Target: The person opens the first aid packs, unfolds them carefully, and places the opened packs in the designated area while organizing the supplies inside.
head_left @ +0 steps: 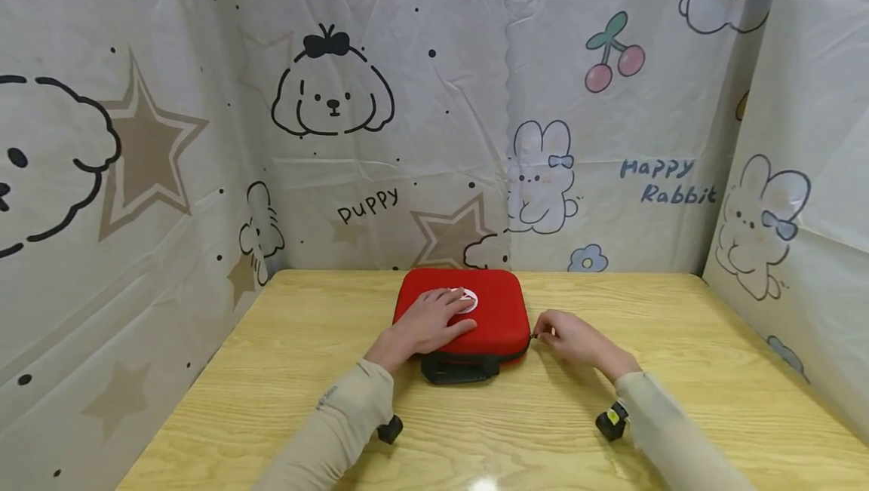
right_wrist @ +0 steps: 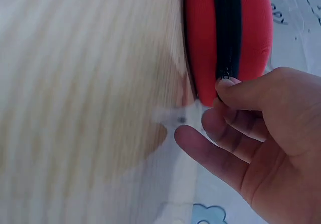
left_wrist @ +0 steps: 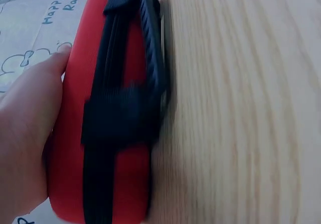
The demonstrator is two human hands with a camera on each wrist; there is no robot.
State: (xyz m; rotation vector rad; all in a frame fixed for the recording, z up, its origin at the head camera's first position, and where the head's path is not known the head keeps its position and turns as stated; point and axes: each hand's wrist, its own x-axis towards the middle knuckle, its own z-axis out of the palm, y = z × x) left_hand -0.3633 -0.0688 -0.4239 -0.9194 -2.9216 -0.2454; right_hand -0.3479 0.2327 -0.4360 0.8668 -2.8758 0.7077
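At far centre, a lid-down, rounded red fabric case [head_left: 497, 311] is being steadied by the left hand [head_left: 428, 323], fingers outstretched; its dark zip pull [right_wrist: 225, 76] is being pinched by the right hand [head_left: 573, 336], remaining zipping unclear.

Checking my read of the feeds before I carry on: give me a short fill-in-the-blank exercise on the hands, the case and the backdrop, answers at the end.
1. The left hand rests on a case whose main colour is ____.
2. The right hand pinches the pull of the case's ____.
3. The handle on the side facing the person is ____ in colour.
4. On the backdrop, the word printed just above "Rabbit" is ____.

Missing words: red; zipper; black; Happy.
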